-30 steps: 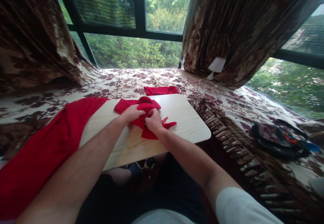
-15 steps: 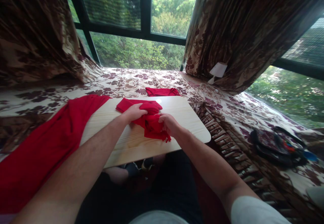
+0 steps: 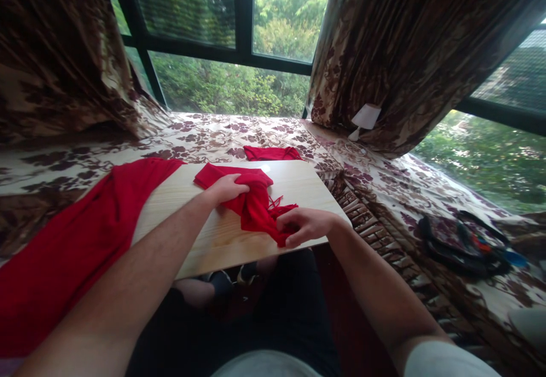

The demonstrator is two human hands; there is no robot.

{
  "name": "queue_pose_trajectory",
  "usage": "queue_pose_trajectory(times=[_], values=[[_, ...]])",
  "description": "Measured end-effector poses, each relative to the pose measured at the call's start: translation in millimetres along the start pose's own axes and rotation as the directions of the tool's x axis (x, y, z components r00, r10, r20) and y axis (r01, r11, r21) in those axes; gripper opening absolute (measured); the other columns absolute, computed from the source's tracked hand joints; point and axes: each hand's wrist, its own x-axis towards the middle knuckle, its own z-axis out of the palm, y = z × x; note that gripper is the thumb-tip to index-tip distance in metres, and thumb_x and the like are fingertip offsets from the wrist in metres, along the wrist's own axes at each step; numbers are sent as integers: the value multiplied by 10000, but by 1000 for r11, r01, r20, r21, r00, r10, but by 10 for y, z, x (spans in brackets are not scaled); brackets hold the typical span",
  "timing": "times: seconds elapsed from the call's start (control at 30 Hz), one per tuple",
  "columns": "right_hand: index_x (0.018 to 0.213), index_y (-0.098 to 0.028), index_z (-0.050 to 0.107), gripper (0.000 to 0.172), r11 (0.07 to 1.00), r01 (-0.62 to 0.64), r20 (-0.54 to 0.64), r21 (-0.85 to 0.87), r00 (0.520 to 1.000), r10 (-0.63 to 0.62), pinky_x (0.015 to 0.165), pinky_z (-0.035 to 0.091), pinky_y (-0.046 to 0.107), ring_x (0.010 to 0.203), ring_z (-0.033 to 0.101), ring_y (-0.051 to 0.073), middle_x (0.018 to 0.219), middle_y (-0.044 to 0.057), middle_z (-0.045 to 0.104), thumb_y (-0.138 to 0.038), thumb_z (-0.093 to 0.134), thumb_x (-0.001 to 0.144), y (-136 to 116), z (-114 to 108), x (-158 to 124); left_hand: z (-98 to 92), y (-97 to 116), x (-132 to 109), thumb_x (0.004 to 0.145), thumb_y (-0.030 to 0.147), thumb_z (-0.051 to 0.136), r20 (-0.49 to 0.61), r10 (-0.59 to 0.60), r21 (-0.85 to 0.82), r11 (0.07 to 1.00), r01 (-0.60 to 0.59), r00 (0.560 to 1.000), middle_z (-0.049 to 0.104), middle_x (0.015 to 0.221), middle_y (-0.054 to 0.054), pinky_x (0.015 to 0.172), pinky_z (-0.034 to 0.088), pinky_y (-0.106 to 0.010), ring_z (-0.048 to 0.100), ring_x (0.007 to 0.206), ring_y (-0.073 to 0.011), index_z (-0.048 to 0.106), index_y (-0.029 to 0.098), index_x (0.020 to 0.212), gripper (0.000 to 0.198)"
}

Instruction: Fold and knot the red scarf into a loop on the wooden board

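Observation:
A red scarf (image 3: 255, 206) with a fringed end lies bunched and partly folded on a pale wooden board (image 3: 209, 252). My left hand (image 3: 228, 188) grips the folded part near the board's middle, its fingers bent over the cloth. Further right, my right hand (image 3: 307, 223) is closed on the fringed end close to the board's near edge; some of its fingertips are hidden in the cloth. Loose red strands stick up between the two hands.
A larger red cloth (image 3: 94, 218) hangs over the board's left side. Beyond the far edge, a folded red cloth (image 3: 272, 153) rests on the floral cover (image 3: 205, 129). A white lamp (image 3: 365, 116) stands back right; a black bag (image 3: 464, 249) lies right.
My right hand has moved right and toward me, drawing the fringed end outward and spreading the bunched scarf. My left hand stays nearly in place.

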Motion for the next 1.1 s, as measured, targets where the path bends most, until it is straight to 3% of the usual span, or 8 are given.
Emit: queue_pose_trajectory(times=[0.17, 0.27, 0.37, 0.47, 0.57, 0.77, 0.9, 1.1], values=[[1160, -70, 686, 575, 993, -6, 266, 122, 964, -27, 581, 419, 201, 641, 583, 119, 719, 31, 661, -527, 739, 814, -143, 59, -16, 61, 51, -51, 680, 373, 716, -61, -20, 221, 975, 33, 998, 722, 1107, -109, 862, 519, -324, 671, 1017, -273, 637, 162, 1136, 508], [894, -110, 718, 376, 996, -32, -132, 85, 990, 43, 538, 407, 197, 580, 558, 105, 649, 14, 640, -482, 703, 840, -58, 153, 122, 150, 132, -281, 705, 377, 701, -320, 97, 405, 913, 44, 942, 686, 1145, -151, 964, 472, -396, 618, 1132, -325, 597, 158, 1148, 505], [717, -155, 643, 245, 986, -90, -571, 139, 807, 154, 452, 358, 194, 477, 487, 86, 566, -14, 592, -365, 662, 843, 129, 257, 383, 239, 154, -613, 821, 321, 563, -466, 203, 488, 871, 58, 861, 703, 1012, -132, 958, 454, -408, 639, 1056, -309, 608, 191, 1012, 235], [879, -178, 671, 122, 949, -155, -697, 276, 647, 308, 435, 382, 209, 466, 524, 106, 610, -8, 641, -281, 639, 824, 275, 338, 662, 322, 78, -885, 825, 339, 568, -361, 39, 397, 910, 116, 932, 690, 780, -56, 790, 488, -353, 673, 802, -253, 589, 232, 909, 138], [1029, -181, 659, 225, 934, -280, -728, 223, 589, 350, 499, 446, 241, 550, 608, 150, 669, 13, 680, -266, 626, 823, 284, 392, 830, 426, -31, -1013, 777, 385, 649, -308, -124, 210, 958, 195, 943, 694, 791, -46, 738, 500, -322, 677, 764, -224, 576, 224, 940, 241], [1086, -190, 659, 306, 753, -497, -694, -431, 716, 75, 827, 477, 335, 1021, 656, 251, 1172, 117, 695, -246, 620, 788, 144, 414, 717, 566, -94, -1053, 704, 292, 698, -192, -328, -271, 923, 271, 925, 689, 739, -14, 576, 491, -269, 653, 636, -172, 593, 183, 1042, 370], [876, -203, 686, 172, 601, -519, -599, -608, 797, 83, 734, 435, 324, 882, 642, 252, 931, 95, 713, -334, 686, 764, 125, 397, 585, 530, -34, -1067, 716, 234, 665, -63, -366, -471, 831, 296, 928, 629, 595, 29, 474, 432, -233, 579, 502, -129, 618, 190, 789, 98], [869, -197, 657, 174, 655, -381, -543, -653, 838, -54, 823, 415, 306, 947, 582, 216, 949, 72, 672, -346, 705, 793, 123, 541, 519, 467, 113, -1073, 793, 139, 574, 150, -538, -877, 315, 363, 830, 638, 565, -16, 489, 508, -236, 596, 464, -136, 615, 144, 766, 50]])
